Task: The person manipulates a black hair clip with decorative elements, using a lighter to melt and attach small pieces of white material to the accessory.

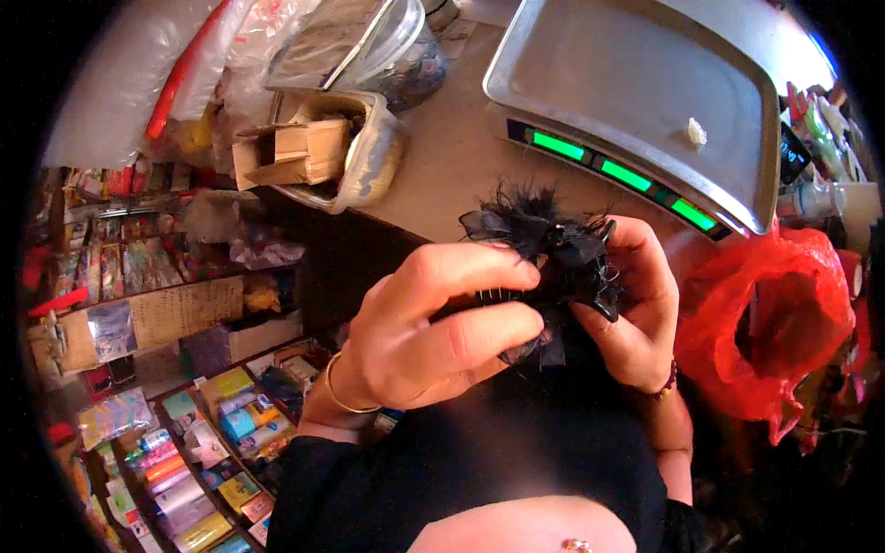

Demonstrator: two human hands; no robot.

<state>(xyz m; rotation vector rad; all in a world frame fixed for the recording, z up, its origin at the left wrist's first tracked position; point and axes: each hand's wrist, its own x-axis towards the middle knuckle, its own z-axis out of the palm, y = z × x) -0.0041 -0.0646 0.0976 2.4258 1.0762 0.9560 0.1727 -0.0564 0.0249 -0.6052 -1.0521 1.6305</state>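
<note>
Close in front of my chest, both hands hold a black hair clip (539, 226) trimmed with sheer fabric petals and frayed tufts. My left hand (419, 318) grips its left side, two bent fingertips resting near a row of fine teeth. On the other side, my right hand (641, 309) pinches the clip's dark, stiff edge between thumb and forefinger. The underside of the clip blends into my black top, so its lower outline is hard to make out.
Beyond my hands stands a scale (636, 83) with a metal pan and green-lit displays; a small pale lump (696, 134) lies on it. A red plastic bag (710, 341) gapes at right. Back left is a plastic tub (378, 152) holding cardboard. Packaged goods (175, 479) fill the lower left.
</note>
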